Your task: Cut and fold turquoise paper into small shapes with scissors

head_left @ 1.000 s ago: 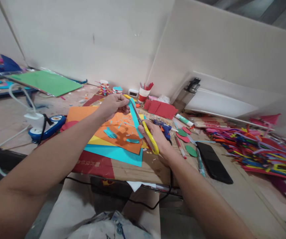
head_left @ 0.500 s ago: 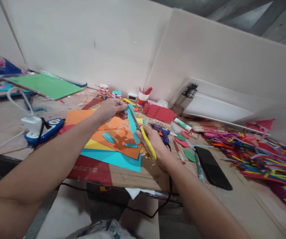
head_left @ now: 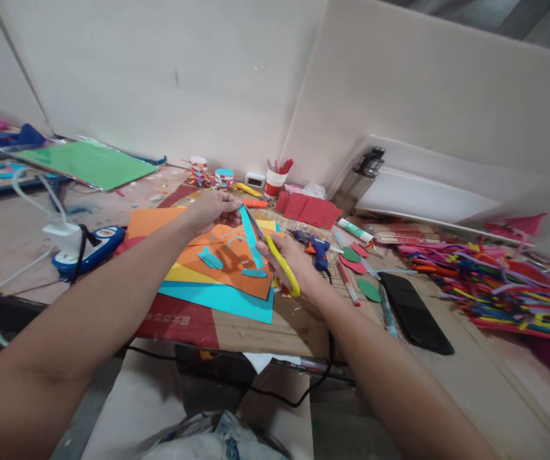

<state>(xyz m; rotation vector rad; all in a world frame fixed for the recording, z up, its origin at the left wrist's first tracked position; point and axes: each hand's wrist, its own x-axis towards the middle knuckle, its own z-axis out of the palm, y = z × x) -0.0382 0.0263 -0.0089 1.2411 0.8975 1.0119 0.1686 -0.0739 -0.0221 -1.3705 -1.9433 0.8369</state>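
My left hand pinches the upper end of a narrow light-blue paper strip. The strip slants down to the right over the orange paper sheets. Yellow-handled scissors are in my right hand, fingers wrapped round the handles. Their blades point up and left along the strip's right side, tips close to my left fingertips. Whether the blades touch the paper I cannot tell. Cut light-blue pieces lie on the orange paper, and a larger light-blue sheet sticks out beneath.
A blue glue gun, green and red paper circles, and a black phone lie to the right. Colourful pipe cleaners are heaped farther right. A blue power strip stands left; cups and red paper sit behind.
The blades lay across the strip before and now run beside its right edge. The strip looks narrower. Both hands keep their grips, and the camera view has shifted slightly.
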